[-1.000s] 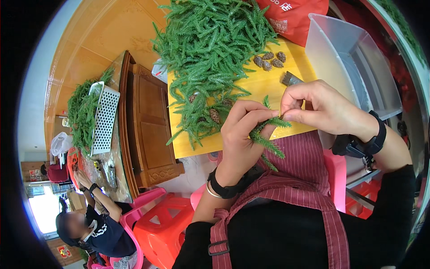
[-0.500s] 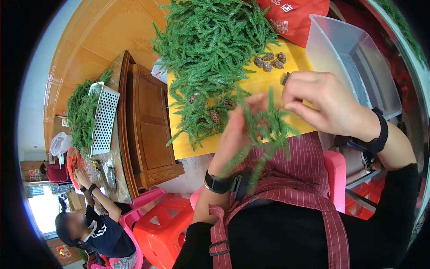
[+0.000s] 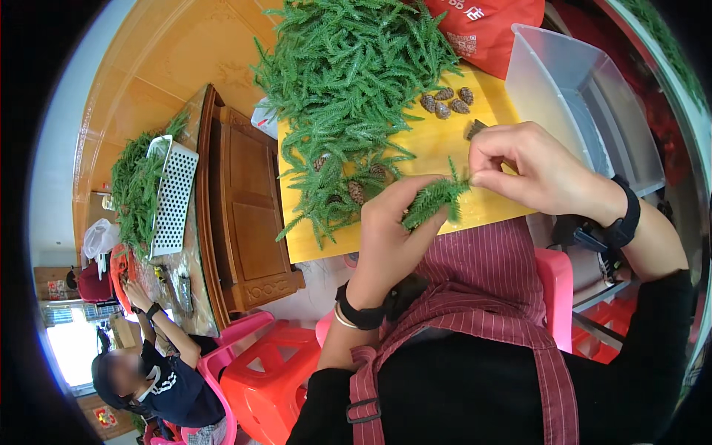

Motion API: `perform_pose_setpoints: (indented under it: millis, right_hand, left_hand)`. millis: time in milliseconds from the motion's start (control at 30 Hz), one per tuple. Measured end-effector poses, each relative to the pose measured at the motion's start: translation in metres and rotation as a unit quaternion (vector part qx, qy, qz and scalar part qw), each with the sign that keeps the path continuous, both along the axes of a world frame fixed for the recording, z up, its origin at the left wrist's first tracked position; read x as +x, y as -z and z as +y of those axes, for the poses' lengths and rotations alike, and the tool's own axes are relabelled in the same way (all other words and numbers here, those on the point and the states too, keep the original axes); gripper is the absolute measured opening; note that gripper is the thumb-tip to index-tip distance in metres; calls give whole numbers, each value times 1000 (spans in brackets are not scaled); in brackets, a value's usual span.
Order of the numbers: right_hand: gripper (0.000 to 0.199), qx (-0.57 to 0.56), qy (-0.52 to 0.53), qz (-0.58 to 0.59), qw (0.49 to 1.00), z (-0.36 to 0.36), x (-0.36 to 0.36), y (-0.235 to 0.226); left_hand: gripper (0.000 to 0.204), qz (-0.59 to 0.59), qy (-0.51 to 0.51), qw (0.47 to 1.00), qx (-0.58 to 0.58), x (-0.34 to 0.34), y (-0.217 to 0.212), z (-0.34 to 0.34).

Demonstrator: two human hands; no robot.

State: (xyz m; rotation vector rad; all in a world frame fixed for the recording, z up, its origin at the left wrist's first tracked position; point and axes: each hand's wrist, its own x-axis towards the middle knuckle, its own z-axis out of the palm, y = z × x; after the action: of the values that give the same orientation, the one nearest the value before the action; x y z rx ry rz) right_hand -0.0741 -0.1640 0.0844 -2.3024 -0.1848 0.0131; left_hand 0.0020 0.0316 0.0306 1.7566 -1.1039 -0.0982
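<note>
My left hand (image 3: 393, 237) is closed round an artificial pine sprig (image 3: 434, 202), whose green tips stick out between thumb and fingers above the table's near edge. From the right, the thumb and forefinger of my right hand (image 3: 523, 167) pinch the thin end of that sprig. A small dark brown piece (image 3: 475, 129) shows just beyond my right fingers; I cannot tell what it is. Several pine cones (image 3: 443, 110) lie grouped on the yellow tabletop (image 3: 482, 211). Finished-looking sprigs with brown cones (image 3: 356, 193) among them lie left of my hands.
A large heap of green pine sprigs (image 3: 352, 67) covers the table's far side. Right of it stand a red bag (image 3: 489, 30) and a clear plastic bin (image 3: 556, 81). At far left a co-worker (image 3: 159, 371) sits by another table with a white perforated basket (image 3: 175, 200). A red stool (image 3: 267, 378) stands between.
My left hand has turned and closed round the sprig, whose long, blurred branches hung down before and are now gathered in. My right hand has stayed pinched at nearly the same spot.
</note>
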Motion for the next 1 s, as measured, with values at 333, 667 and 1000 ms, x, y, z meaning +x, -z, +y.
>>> perform_pose_setpoints:
  millis: [333,667,1000]
  right_hand:
    - [12,-327,-191,-355,854,4,-3,-11]
    - [13,234,37,62,969,13,-8,8]
    - [10,370,36,50,927,21,-8,24]
  left_hand:
    - [22,618,106,772,-105,3,1,7]
    - [22,576,95,799,-144,4,3,5]
    - [21,612,100,772,-138,7,4,8]
